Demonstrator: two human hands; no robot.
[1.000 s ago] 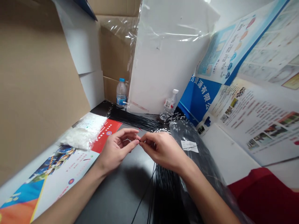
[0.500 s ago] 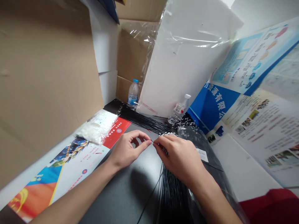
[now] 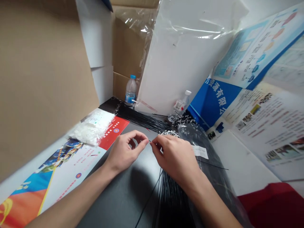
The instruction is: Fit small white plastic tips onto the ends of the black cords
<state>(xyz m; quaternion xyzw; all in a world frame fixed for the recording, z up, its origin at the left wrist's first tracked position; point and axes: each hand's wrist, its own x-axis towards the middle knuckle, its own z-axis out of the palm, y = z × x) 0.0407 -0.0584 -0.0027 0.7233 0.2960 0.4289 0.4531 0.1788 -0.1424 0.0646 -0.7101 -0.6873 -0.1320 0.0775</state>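
Observation:
My left hand [image 3: 125,152] and my right hand [image 3: 174,156] meet over a black table top [image 3: 123,196], fingertips almost touching. Both pinch the end of one thin black cord [image 3: 149,141] between thumb and forefinger. A thick bundle of black cords [image 3: 168,196] runs from under my right hand toward me. More black cords with small white tips [image 3: 166,133] lie just beyond my right hand. A clear bag of small white parts [image 3: 91,128] sits to the left of my left hand.
Two water bottles [image 3: 130,90] [image 3: 181,104] stand at the back. A plastic bag with a white label [image 3: 200,152] lies on the right. Cardboard sheets [image 3: 42,79] and printed posters [image 3: 256,79] wall in the table. Red cloth [image 3: 273,205] is at lower right.
Both hands stay pinched together on the cord end; they shifted slightly as the view moved. Nothing was picked up or let go.

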